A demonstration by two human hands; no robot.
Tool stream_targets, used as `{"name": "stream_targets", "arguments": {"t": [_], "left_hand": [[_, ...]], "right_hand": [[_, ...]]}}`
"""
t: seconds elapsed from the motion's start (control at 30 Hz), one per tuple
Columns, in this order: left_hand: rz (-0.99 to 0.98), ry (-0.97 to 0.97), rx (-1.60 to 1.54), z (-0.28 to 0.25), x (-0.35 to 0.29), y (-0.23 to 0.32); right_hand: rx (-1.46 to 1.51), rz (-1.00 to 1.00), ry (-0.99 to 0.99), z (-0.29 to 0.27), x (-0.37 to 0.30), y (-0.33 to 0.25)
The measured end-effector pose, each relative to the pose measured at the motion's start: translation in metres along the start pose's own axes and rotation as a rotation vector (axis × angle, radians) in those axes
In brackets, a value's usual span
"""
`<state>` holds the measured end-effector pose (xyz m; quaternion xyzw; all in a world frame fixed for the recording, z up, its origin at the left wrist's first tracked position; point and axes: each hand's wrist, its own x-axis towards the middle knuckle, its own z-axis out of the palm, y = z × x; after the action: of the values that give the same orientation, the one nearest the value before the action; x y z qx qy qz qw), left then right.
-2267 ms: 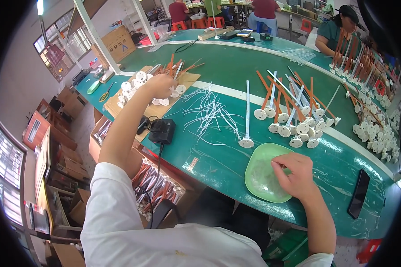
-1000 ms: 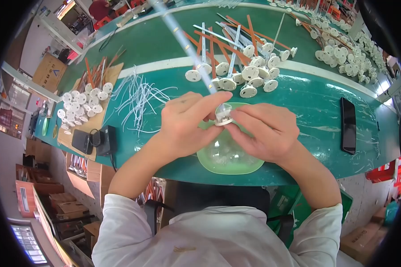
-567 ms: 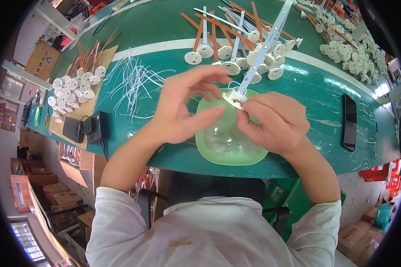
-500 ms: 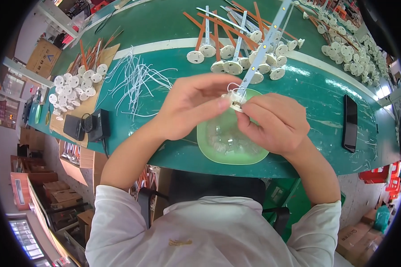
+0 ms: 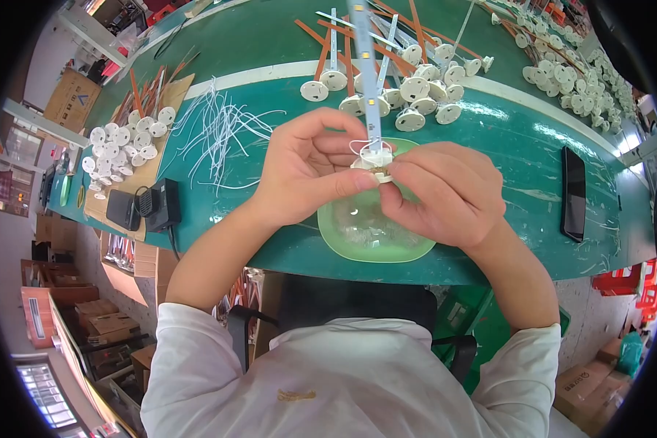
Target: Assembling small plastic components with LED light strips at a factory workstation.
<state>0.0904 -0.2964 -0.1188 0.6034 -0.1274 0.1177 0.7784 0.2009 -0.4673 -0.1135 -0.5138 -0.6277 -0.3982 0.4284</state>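
Note:
Above a pale green bowl [image 5: 376, 252], both my hands work on one LED strip assembly. Its round white base [image 5: 369, 174] sits between my fingertips, and the LED strip [image 5: 372, 87] with small yellow chips rises from it, nearly upright. A thin white wire loops at the foot of the strip. My left hand [image 5: 303, 164] grips the base from the left, thumb in front. From the right, my right hand [image 5: 449, 190] pinches the base's edge; whatever small part may lie in its fingertips is hidden. Small clear pieces fill the bowl's bottom.
Loose white wires [image 5: 223, 135] lie to the left on the green table. Beyond them are strips with white bases [image 5: 117, 150] on cardboard and a black power adapter [image 5: 160, 204]. More assemblies [image 5: 416, 91] are piled at the back. A black phone [image 5: 573, 193] lies at right.
The LED strip has swung from leaning right to nearly upright, its base turning and shifting slightly left. Both hands still hold it; the view has shifted a little.

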Motion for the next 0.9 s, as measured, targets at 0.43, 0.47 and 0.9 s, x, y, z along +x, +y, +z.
{"name": "stream_targets", "arguments": {"t": [0.43, 0.47, 0.9], "left_hand": [[-0.124, -0.046, -0.133, -0.002, -0.002, -0.002], [-0.137, -0.023, -0.169, -0.002, -0.002, -0.001], [-0.089, 0.313, -0.121, 0.005, 0.008, -0.003]], "right_hand": [[0.037, 0.029, -0.016, -0.002, 0.001, -0.004], [0.039, 0.029, -0.018, -0.002, 0.002, -0.002], [0.099, 0.499, -0.224, -0.001, 0.001, -0.006]]}}
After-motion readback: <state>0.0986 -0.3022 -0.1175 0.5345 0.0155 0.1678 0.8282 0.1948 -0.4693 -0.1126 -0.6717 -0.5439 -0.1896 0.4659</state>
